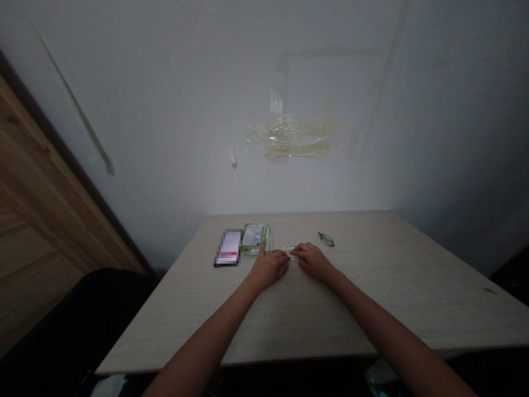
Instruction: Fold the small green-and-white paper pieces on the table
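A small flat white and green piece (290, 249), perhaps a wrapper or packet, lies on the table between my hands and is mostly covered by them. My left hand (269, 269) has its fingertips closed on the near left edge of it, one finger pointing up toward a stack of packets. From the other side my right hand (314, 263) pinches or presses the same piece with bent fingers. Just beyond my left hand lies the stack of green and white printed packets (255, 236).
A phone (230, 248) with a lit, blurred screen lies left of the packets. To the right rests a small crumpled green packet (326, 239). The pale wooden table (372, 309) meets a wall (165, 110) with old tape. A dark chair-like shape (82, 320) stands at left.
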A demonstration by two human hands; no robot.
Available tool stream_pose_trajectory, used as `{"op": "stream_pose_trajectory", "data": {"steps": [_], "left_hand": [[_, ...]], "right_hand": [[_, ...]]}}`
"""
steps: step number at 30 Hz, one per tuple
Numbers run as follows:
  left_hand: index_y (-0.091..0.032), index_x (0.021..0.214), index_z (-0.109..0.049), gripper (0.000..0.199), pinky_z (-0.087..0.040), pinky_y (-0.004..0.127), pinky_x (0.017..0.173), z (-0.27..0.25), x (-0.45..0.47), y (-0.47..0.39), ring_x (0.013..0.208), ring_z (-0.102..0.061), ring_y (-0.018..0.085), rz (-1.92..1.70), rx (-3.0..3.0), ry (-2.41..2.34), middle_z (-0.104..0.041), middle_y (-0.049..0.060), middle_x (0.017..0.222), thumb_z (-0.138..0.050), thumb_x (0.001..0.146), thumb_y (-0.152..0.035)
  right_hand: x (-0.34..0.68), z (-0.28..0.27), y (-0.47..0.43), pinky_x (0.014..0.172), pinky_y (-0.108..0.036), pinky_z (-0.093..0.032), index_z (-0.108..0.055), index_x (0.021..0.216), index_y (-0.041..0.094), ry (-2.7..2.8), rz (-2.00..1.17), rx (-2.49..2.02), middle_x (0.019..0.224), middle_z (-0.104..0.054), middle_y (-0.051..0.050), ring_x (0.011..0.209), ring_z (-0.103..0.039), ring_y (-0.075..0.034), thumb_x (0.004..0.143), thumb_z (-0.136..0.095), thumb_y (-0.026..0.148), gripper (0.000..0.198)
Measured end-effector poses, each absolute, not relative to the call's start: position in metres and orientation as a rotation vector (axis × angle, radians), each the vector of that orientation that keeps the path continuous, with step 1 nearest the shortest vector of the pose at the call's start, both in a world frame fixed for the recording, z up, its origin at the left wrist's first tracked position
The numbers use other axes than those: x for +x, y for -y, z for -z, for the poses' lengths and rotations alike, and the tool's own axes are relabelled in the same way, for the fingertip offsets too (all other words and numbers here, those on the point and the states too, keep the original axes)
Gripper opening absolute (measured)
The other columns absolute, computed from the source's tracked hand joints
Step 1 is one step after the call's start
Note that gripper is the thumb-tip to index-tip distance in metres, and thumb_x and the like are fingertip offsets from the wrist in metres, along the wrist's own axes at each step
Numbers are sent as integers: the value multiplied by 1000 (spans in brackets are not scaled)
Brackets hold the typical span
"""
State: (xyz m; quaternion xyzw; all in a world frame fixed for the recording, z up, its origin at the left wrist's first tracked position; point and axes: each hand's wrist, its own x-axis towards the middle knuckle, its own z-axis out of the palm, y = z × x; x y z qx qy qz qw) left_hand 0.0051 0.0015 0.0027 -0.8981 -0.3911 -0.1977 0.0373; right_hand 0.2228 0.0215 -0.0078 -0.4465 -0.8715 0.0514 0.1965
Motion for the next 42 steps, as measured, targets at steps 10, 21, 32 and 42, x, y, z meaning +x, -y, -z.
{"op": "stream_pose_trajectory", "data": {"steps": [10, 21, 32, 42], "left_hand": [[-30, 115, -62, 30, -7, 54, 119, -5, 6, 2, 111, -60, 18, 610, -2765, 1186, -68, 1, 116, -37, 98, -34], [-35, 118, -59, 27, -5, 59, 116, -11, 3, 3, 114, -58, 19, 539, -2797, 1165, -67, 0, 116, -41, 97, -36], [-37, 120, -59, 28, -6, 58, 117, -8, 2, 5, 115, -57, 18, 579, -2783, 1156, -66, -1, 119, -43, 97, -37], [-36, 120, -61, 30, -5, 59, 118, -8, 3, 9, 118, -56, 20, 606, -2767, 1157, -65, 1, 121, -43, 97, -38]], "right_hand": [[223, 9, -24, 95, -35, -39, -61, 128, 25, 2452, -136, -1246, 115, -63, -7, 108, -49, -21, 86, -48, 11, 46], [223, 11, -23, 95, -35, -38, -62, 127, 25, 2420, -161, -1255, 114, -63, -7, 108, -50, -20, 86, -50, 11, 45], [223, 9, -23, 94, -34, -38, -63, 126, 25, 2414, -163, -1236, 112, -64, -6, 106, -51, -20, 86, -50, 10, 45], [225, 8, -24, 94, -34, -38, -61, 127, 25, 2430, -165, -1235, 113, -63, -6, 107, -51, -20, 86, -50, 10, 46]]}}
